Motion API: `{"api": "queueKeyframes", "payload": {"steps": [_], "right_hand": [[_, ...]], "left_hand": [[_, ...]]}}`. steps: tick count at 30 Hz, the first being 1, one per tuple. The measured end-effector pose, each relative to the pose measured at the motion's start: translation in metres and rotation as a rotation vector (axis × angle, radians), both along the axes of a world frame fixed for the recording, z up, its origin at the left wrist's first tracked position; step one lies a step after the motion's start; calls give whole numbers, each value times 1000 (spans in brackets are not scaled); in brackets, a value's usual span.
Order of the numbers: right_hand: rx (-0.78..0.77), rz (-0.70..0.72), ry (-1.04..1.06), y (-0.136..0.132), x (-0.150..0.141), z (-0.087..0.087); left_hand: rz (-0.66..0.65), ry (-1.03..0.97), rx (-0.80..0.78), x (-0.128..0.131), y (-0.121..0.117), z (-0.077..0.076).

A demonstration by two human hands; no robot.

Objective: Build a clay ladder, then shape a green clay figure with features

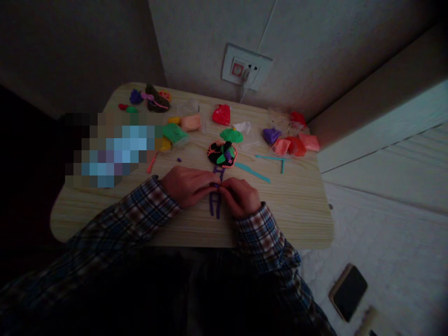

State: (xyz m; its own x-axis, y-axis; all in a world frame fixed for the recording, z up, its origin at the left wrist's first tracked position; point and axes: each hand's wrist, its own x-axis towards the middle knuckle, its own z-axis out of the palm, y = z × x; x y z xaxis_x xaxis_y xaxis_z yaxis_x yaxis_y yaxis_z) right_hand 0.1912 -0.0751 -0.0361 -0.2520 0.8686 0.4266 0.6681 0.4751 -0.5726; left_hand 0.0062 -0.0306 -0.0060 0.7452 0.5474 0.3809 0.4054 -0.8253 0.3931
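Note:
A small ladder of purple modelling clay point(219, 205) lies on the table, its top end close to a black clay base point(213, 158) decorated with orange, green and purple pieces. Over that base stands a green clay canopy point(231, 135). My left hand point(189, 184) reaches in from the left, thumb and fingers pinched at the ladder's middle. From the other side, my right hand point(241, 196) pinches the same spot. A bit of purple clay shows between the fingertips; the fingers hide the ladder's middle part.
A teal clay knife point(254, 172) and a thin teal tool point(283, 165) lie to the right. Bagged clay, green point(175, 134), red point(221, 114) and purple point(271, 135), sits toward the back. A purple crumb point(179, 160) rests left. A phone point(348, 291) lies off the table.

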Motion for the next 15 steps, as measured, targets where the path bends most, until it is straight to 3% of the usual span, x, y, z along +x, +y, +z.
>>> {"api": "queueKeyframes", "payload": {"steps": [9, 15], "right_hand": [[-113, 3, -22, -6, 0, 15], [-59, 25, -81, -6, -1, 15]], "left_hand": [[7, 8, -12, 0, -1, 0], [0, 1, -8, 1, -2, -1]]}}
